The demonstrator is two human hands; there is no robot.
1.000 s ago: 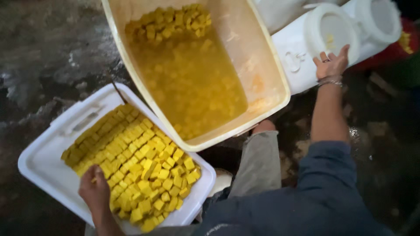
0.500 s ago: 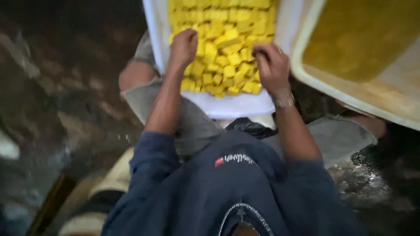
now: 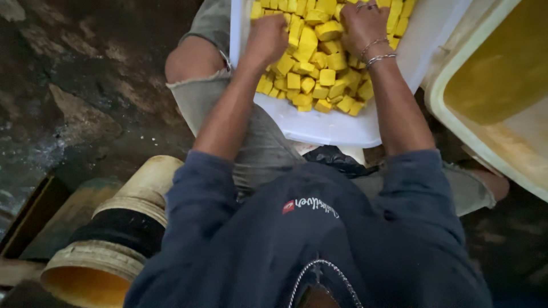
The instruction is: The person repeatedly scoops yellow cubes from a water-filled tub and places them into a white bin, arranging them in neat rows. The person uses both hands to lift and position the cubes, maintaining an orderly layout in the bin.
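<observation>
Two hands in the cube pile. Left hand (image 3: 267,39) sits knuckles-up, curled into a loose fist among the yellow cubes (image 3: 319,80); can't tell if it holds any. Right hand (image 3: 361,25) lies palm-down on the pile, fingers bent into it, bracelets at the wrist; can't tell if it grips anything either.

Cubes fill the white tray (image 3: 331,128), which rests across the person's knees, near edge tipped toward the body. Cubes are banked up against that near side, a bare strip of tray left before the rim.

Risks, as I judge them:
- Tray sits on legs, not on a surface. Any knee shift or a hard push from the hands likely tilts it, cubes slide over the near rim onto the lap or the wet, dirty floor (image 3: 85,102).
- Cubes look soft and wet. Pressing or raking them with a fist could crush or smear edges.
- Large cream tub (image 3: 456,108) with yellow liquid sits just beside the tray on the right. An elbow swing or tray bump could slosh it.
- Tan bucket (image 3: 114,239) lies on its side near the left elbow; snag hazard when the arm pulls back.
</observation>
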